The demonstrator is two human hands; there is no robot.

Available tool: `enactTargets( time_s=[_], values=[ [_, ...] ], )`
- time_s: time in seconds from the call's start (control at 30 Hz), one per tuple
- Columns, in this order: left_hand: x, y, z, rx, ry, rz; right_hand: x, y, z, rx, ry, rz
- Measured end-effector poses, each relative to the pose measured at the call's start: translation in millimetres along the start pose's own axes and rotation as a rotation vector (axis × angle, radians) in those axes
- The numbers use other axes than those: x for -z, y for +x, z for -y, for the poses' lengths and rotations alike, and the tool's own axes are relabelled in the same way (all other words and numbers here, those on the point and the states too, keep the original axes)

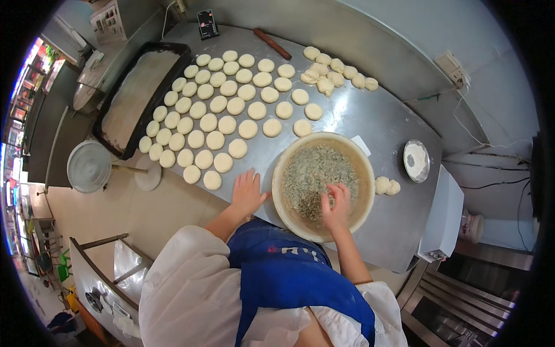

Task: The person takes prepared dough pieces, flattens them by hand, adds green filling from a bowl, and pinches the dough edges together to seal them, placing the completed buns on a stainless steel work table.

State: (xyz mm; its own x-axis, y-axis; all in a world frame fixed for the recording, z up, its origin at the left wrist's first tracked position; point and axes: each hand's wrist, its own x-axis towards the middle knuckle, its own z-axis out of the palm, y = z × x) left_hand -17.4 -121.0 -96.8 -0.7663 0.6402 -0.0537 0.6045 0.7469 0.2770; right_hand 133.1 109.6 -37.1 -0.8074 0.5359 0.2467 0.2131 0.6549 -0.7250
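A large round bowl (279, 191) stands at the near edge of the steel table, holding a greenish-grey crumbly mixture (318, 173). Over the near part of that mixture is my right hand (337, 206), its fingers curled and apart; whether they touch the mixture I cannot tell. My left hand (248, 191) lies palm down on the table left of the bowl, fingers spread, holding nothing. Many flat round dough pieces (215, 140) are laid out in rows beyond it. At the table's far side lie rougher dough lumps (336, 79). Two joined dough balls (387, 186) lie right of the bowl.
A black-rimmed baking tray (113, 93) is at the table's left end. At the back are a phone on a stand (207, 24) and a wooden rolling pin (272, 44). A small bowl of white powder (416, 161) is at right, a fan (89, 166) at left. A white scraper (361, 145) touches the bowl.
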Motion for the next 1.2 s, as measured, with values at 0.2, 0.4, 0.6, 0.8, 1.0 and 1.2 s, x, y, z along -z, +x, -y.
enactTargets(
  time_s=[0.2, 0.4, 0.6, 0.8, 1.0, 1.2],
  values=[
    [-20, 52, -2, -0.204, 0.097, 0.118, 12, -28, -18, -0.158, -0.215, -0.005],
    [-45, 75, 13, 0.055, -0.043, -0.121, 10, -23, -12, 0.017, -0.192, -0.047],
    [-37, 87, 21, -0.075, 0.011, 0.006, 23, -29, -21, -0.154, -0.172, 0.011],
    [-28, 81, 49, -0.08, 0.053, -0.135, 31, -34, -29, -0.11, -0.313, 0.048],
    [-31, 64, 19, -0.066, 0.054, -0.143, 27, -35, -30, -0.02, -0.343, -0.054],
    [-19, 56, 11, 0.033, -0.076, -0.184, 24, -37, -34, 0.034, -0.217, -0.062]
  ],
)
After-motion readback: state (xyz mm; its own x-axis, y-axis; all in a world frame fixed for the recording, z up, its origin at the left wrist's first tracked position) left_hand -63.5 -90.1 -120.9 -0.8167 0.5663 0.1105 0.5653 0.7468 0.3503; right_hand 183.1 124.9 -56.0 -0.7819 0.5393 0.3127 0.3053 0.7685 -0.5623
